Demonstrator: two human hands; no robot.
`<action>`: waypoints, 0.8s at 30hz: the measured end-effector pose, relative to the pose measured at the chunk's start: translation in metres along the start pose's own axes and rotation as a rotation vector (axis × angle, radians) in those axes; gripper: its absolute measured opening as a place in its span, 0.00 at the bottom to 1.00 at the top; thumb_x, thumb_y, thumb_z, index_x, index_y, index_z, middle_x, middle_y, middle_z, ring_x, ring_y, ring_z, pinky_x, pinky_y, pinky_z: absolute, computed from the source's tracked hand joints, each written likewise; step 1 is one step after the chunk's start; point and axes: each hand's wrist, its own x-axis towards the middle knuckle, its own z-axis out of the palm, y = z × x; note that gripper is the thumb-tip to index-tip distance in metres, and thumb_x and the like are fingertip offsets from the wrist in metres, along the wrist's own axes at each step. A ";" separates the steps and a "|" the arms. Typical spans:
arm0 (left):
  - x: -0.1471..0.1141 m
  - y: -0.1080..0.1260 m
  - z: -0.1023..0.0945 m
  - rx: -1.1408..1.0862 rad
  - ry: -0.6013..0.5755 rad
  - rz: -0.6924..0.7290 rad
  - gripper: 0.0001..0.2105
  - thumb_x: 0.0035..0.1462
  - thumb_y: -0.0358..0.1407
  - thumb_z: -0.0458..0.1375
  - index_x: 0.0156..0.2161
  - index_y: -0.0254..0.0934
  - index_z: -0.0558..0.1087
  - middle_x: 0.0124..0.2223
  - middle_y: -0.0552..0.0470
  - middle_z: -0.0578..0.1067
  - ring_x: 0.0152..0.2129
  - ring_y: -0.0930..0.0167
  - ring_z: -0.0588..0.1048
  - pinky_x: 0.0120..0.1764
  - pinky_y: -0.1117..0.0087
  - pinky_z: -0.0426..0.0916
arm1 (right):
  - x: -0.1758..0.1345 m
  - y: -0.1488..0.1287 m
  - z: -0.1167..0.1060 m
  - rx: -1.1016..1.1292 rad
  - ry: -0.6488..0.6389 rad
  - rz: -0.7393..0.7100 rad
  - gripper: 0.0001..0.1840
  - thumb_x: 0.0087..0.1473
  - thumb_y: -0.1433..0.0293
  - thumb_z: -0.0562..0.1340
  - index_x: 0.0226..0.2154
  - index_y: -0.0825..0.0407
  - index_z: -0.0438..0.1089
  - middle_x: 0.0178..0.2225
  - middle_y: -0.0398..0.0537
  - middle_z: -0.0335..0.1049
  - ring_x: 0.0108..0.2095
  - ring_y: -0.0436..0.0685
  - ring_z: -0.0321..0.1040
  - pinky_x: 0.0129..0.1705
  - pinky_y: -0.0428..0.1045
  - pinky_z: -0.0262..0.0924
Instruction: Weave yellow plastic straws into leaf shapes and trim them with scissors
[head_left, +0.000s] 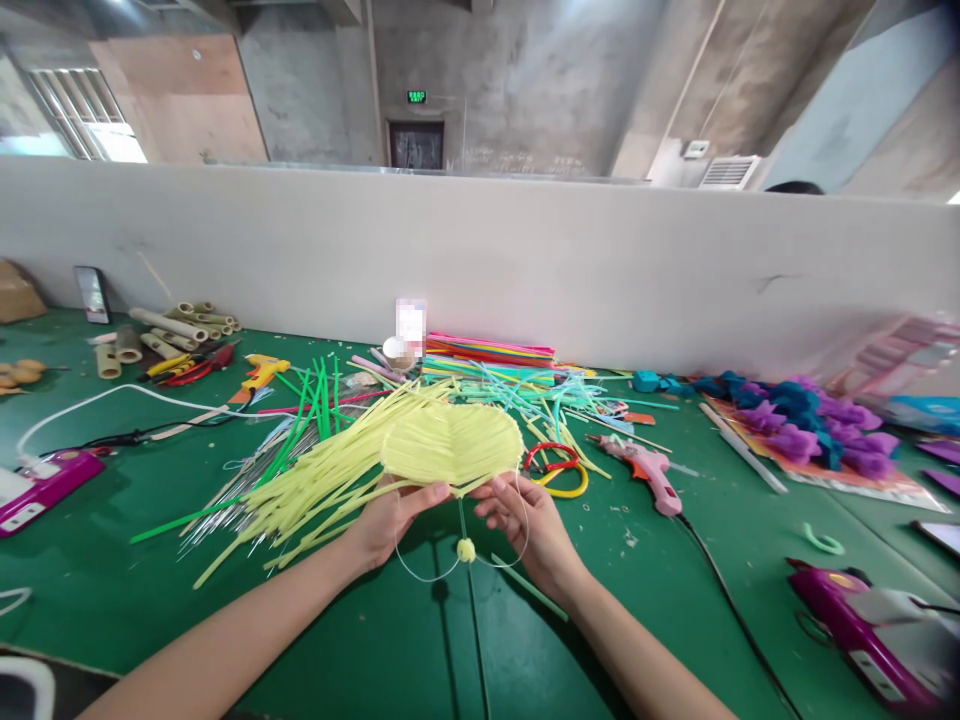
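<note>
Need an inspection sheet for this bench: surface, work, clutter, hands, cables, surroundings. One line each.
Surface: green tabletop, scraps scattered on it.
Work: two-lobed yellow piece, yellow ball below it; loose yellow stems to the left.
Clutter: scissors, yellow glue gun, pink glue gun, bamboo pieces, purple flowers.
Hands: left hand and right hand hold the yellow piece's lower edge.
Cables: white cable arcs at left; black cord runs from the pink glue gun to the picture's bottom edge.
Surroundings: pale partition, exit sign beyond.
</note>
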 end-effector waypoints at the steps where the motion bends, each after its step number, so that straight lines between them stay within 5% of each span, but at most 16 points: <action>1: 0.000 0.000 0.001 0.019 -0.010 0.005 0.18 0.45 0.35 0.68 0.44 0.36 0.77 0.43 0.47 0.80 0.40 0.62 0.77 0.45 0.62 0.70 | 0.000 0.001 0.000 -0.003 -0.045 0.029 0.14 0.49 0.61 0.68 0.30 0.56 0.75 0.32 0.50 0.75 0.28 0.49 0.71 0.29 0.42 0.63; 7: -0.002 -0.001 0.003 0.163 -0.068 0.075 0.16 0.46 0.37 0.68 0.41 0.35 0.77 0.42 0.46 0.79 0.41 0.62 0.75 0.46 0.62 0.69 | 0.000 0.009 0.005 -0.037 -0.193 0.044 0.13 0.50 0.61 0.67 0.29 0.57 0.75 0.27 0.49 0.75 0.25 0.49 0.70 0.27 0.42 0.63; 13: -0.003 -0.002 0.003 0.136 -0.177 0.050 0.10 0.50 0.36 0.65 0.37 0.33 0.76 0.32 0.49 0.78 0.26 0.70 0.74 0.34 0.67 0.71 | -0.001 0.008 0.003 -0.116 -0.218 0.065 0.14 0.48 0.61 0.69 0.30 0.57 0.76 0.27 0.49 0.75 0.25 0.49 0.70 0.26 0.42 0.61; 20: -0.008 -0.001 0.011 0.024 -0.241 -0.052 0.16 0.55 0.43 0.58 0.44 0.34 0.73 0.23 0.52 0.74 0.17 0.68 0.73 0.23 0.68 0.68 | -0.004 0.011 0.008 -0.190 -0.239 0.145 0.18 0.46 0.57 0.68 0.28 0.57 0.76 0.23 0.48 0.74 0.22 0.51 0.71 0.23 0.43 0.62; 24: -0.007 -0.004 0.013 0.015 -0.119 -0.089 0.15 0.55 0.44 0.59 0.40 0.34 0.74 0.19 0.54 0.72 0.14 0.70 0.71 0.20 0.70 0.64 | -0.004 0.014 0.010 -0.176 -0.231 0.144 0.17 0.47 0.58 0.68 0.28 0.57 0.77 0.25 0.49 0.75 0.24 0.50 0.71 0.25 0.43 0.62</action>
